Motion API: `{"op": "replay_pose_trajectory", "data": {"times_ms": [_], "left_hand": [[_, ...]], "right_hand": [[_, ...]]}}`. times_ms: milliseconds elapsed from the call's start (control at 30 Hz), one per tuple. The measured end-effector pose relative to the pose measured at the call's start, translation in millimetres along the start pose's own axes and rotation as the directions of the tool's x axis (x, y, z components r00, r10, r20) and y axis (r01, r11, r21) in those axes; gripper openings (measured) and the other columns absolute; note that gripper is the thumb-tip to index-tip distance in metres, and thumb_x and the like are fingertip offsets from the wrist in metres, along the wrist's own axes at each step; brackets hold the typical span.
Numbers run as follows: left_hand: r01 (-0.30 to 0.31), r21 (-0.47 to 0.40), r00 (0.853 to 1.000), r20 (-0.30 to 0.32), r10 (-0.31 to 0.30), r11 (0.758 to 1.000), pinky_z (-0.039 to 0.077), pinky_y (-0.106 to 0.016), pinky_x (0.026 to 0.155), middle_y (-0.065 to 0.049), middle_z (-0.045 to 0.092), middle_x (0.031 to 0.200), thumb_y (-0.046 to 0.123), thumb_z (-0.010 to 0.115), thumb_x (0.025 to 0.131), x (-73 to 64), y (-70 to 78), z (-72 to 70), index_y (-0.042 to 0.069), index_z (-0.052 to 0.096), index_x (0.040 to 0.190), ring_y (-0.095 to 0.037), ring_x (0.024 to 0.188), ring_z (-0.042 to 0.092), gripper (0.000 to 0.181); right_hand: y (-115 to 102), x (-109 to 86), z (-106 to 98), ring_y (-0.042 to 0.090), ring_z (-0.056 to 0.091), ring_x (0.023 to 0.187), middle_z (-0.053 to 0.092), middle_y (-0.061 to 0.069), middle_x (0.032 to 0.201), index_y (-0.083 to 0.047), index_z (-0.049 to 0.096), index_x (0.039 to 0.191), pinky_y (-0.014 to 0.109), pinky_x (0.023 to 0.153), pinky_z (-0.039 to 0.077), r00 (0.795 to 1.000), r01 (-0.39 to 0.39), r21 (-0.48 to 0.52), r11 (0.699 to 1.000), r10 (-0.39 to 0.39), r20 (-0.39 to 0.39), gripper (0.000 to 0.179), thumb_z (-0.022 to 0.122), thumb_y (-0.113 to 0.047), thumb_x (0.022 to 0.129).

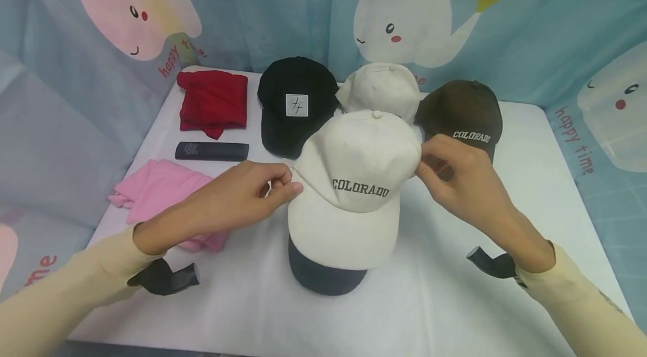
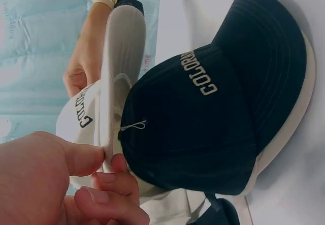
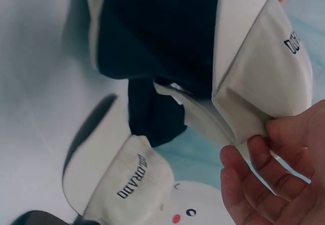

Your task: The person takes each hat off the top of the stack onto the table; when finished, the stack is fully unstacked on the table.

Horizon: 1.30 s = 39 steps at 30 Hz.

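A white baseball cap lettered COLORADO is held tilted, its brim towards me, over a navy cap. My left hand pinches the white cap's rim at its left side between thumb and fingers. On the opposite side my right hand pinches the rim near the back, as the right wrist view shows. In the left wrist view the navy cap, also lettered COLORADO, sits on a pale cap whose brim peeks out below. From my head only the navy brim shows; its crown is hidden.
Behind stand a black cap with a square patch, another white cap and a brown cap. At left lie folded red cloth, a dark narrow case and pink cloth. Printed curtains enclose the white table.
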State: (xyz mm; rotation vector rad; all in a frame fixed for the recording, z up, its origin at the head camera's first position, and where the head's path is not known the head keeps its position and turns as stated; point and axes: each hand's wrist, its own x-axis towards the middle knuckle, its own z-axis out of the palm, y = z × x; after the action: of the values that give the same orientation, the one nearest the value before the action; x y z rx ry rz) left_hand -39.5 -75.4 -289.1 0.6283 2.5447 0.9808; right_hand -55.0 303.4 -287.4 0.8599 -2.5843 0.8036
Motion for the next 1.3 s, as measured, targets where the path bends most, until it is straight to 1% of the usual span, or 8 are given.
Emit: {"op": "replay_pose_trajectory", "data": {"times_ms": [167, 500, 767, 933, 1033, 1133, 1233, 1300], "left_hand": [[-0.007, 0.014, 1.0, -0.007, 0.008, 1.0, 0.04, -0.031, 0.054, 0.002, 0.047, 0.06, 0.041, 0.066, 0.104, 5.2, 2.9, -5.1, 0.022, 0.059, 0.086, -0.014, 0.053, 0.044, 0.028], [0.022, 0.055, 0.998, -0.057, -0.019, 0.998, 0.044, -0.034, 0.053, -0.001, 0.053, 0.063, 0.047, 0.063, 0.104, 11.3, 11.8, -17.7, 0.022, 0.063, 0.094, -0.02, 0.058, 0.052, 0.027], [-0.041, 0.05, 0.99, -0.131, 0.047, 0.998, 0.043, -0.033, 0.051, -0.003, 0.051, 0.065, 0.048, 0.063, 0.104, 16.6, 17.3, -30.5, 0.02, 0.061, 0.094, -0.021, 0.06, 0.051, 0.03], [-0.062, 0.035, 0.99, -0.128, 0.066, 0.997, 0.042, -0.033, 0.053, -0.004, 0.049, 0.067, 0.047, 0.063, 0.104, 22.5, 20.7, -32.9, 0.018, 0.057, 0.091, -0.021, 0.06, 0.049, 0.032], [-0.088, 0.02, 0.989, -0.115, 0.09, 0.996, 0.043, -0.034, 0.055, -0.005, 0.05, 0.068, 0.045, 0.064, 0.105, 30.9, 23.4, -31.3, 0.018, 0.057, 0.091, -0.021, 0.062, 0.051, 0.031], [-0.129, 0.005, 0.986, -0.102, 0.129, 0.992, 0.047, -0.036, 0.058, -0.005, 0.053, 0.07, 0.042, 0.065, 0.104, 45.5, 28.5, -27.9, 0.018, 0.059, 0.092, -0.022, 0.065, 0.055, 0.028], [-0.182, 0.003, 0.98, -0.084, 0.182, 0.983, 0.049, -0.036, 0.061, -0.005, 0.056, 0.072, 0.039, 0.064, 0.104, 67.5, 38.7, -23.0, 0.017, 0.06, 0.092, -0.023, 0.068, 0.057, 0.026], [-0.225, -0.009, 0.972, -0.066, 0.224, 0.974, 0.048, -0.036, 0.062, -0.005, 0.057, 0.072, 0.037, 0.063, 0.105, 85.6, 47.8, -18.6, 0.016, 0.062, 0.092, -0.023, 0.069, 0.056, 0.025]], "right_hand": [[1, 5.7, -4, 0.001, 0.061, 0.078, 0.069, -0.011, 0.093, -0.014, 0.074, 0.1, 0.012, 0.068, 0.05, 1.0, 0.016, -0.01, 1.0, -0.016, -0.018, 0.021, 0.075, 0.004, 0.09], [2, 21.7, -12, 0.003, 0.061, 0.079, 0.071, -0.003, 0.094, -0.01, 0.073, 0.097, 0.014, 0.071, 0.051, 0.997, 0.012, -0.005, 1.0, -0.013, -0.076, 0.015, 0.069, 0.003, 0.091], [-1, 32.0, -19, 0.004, 0.063, 0.08, 0.07, 0.002, 0.094, -0.007, 0.075, 0.102, 0.013, 0.071, 0.051, 0.989, 0.035, 0.003, 0.999, -0.034, -0.142, 0.014, 0.072, 0.001, 0.092], [-2, 35.6, -24, 0.003, 0.061, 0.082, 0.069, 0.004, 0.093, -0.006, 0.076, 0.103, 0.012, 0.072, 0.049, 0.987, 0.03, -0.015, 0.999, -0.032, -0.16, 0.013, 0.071, 0.001, 0.093], [-2, 32.1, -28, 0.001, 0.06, 0.082, 0.07, 0.004, 0.093, -0.006, 0.076, 0.103, 0.012, 0.073, 0.048, 0.983, 0.002, -0.038, 0.999, -0.009, -0.184, 0.016, 0.071, 0.005, 0.091], [4, 26.3, -37, -0.004, 0.059, 0.079, 0.072, 0.004, 0.092, -0.006, 0.078, 0.104, 0.011, 0.071, 0.047, 0.978, -0.043, -0.079, 0.996, 0.026, -0.205, 0.02, 0.072, 0.006, 0.09], [14, 19.3, -51, -0.01, 0.057, 0.081, 0.072, 0.005, 0.092, -0.003, 0.078, 0.105, 0.008, 0.072, 0.044, 0.97, -0.091, -0.122, 0.988, 0.06, -0.237, 0.018, 0.07, 0.004, 0.09], [24, 14.1, -62, -0.012, 0.057, 0.085, 0.071, -0.003, 0.094, -0.001, 0.077, 0.106, 0.006, 0.073, 0.043, 0.959, -0.135, -0.143, 0.981, 0.093, -0.267, 0.018, 0.068, 0.004, 0.091]]}}
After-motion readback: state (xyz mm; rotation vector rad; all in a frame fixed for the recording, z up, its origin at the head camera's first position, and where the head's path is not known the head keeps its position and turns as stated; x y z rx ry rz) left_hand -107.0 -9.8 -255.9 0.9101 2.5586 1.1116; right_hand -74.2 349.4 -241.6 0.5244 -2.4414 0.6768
